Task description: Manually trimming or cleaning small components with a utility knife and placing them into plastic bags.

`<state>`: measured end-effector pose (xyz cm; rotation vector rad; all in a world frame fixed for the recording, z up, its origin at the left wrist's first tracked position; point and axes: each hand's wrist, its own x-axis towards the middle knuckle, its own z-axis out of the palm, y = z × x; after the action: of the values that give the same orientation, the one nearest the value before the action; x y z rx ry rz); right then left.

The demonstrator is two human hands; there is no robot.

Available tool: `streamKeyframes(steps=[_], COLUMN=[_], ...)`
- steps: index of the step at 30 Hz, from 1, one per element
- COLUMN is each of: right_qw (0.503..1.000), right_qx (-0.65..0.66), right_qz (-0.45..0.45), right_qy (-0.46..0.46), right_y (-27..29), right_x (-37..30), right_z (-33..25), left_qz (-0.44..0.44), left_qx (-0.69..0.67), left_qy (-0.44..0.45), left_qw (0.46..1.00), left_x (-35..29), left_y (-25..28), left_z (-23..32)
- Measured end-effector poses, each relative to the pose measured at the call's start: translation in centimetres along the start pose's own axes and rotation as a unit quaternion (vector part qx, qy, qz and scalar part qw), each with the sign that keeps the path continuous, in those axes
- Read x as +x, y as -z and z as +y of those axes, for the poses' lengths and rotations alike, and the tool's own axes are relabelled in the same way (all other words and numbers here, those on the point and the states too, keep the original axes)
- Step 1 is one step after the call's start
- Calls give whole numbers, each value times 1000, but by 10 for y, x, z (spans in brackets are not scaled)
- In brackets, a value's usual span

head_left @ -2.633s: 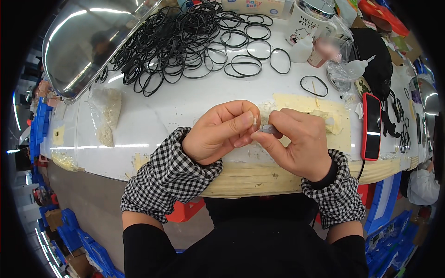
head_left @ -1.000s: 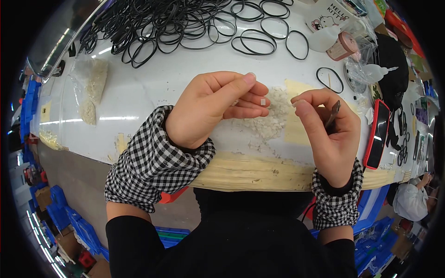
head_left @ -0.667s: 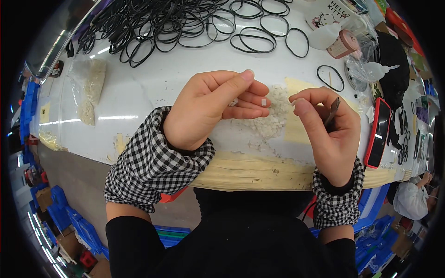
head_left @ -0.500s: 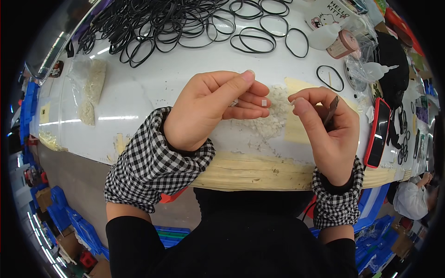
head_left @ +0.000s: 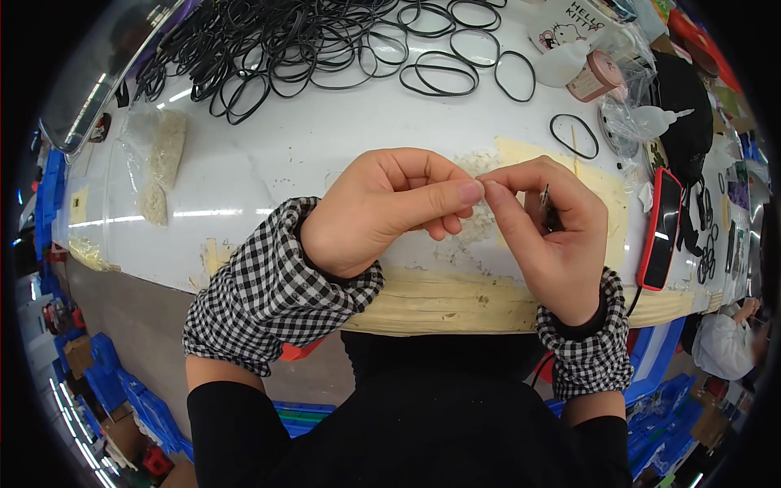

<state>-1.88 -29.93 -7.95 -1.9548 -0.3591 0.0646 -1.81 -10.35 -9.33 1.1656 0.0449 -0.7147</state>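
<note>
Above the bench [head_left: 268,163], left hand [head_left: 382,207] narrowed to a pinch, contents hidden | right hand [head_left: 557,244] pinched just beside it, dark tool [head_left: 550,213] held in curled fingers | white pieces [head_left: 482,226] heaped beneath, partly covered.

"What's the floor like here?"

"Plain grey-brown floor [head_left: 163,285], stretching away beneath the table's left side."

"And the table [head_left: 268,154] itself?"

"White and glossy, the near edge bound in yellowish tape [head_left: 439,305]. Reflected light [head_left: 195,214] lies across it in a bright streak."

"Plenty stacked over to the left."

"Blue plastic crates [head_left: 154,415], with brown cardboard boxes [head_left: 122,435] just beside them. White tube lights [head_left: 67,423] glow in rows past those."

"Something red under the table?"

"A red stool [head_left: 301,350], maybe; only a corner shows."

"And the right?"

"More blue crates [head_left: 671,427], down low beyond the table's edge."
</note>
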Motion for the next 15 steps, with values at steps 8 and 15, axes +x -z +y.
streamKeyframes(steps=[8, 15], right_qw=[997, 993], right_qx=[-15, -26], right_qz=[-7, 20], right_qy=[80, 116], right_y=[-1, -2], right_x=[1, 2], right_z=[3, 4], left_qz=[22, 14], left_qx=[-36, -46], left_qy=[-30, -32], left_qw=[999, 998], left_x=[2, 0], left_y=[-2, -2], left_z=[-2, -2])
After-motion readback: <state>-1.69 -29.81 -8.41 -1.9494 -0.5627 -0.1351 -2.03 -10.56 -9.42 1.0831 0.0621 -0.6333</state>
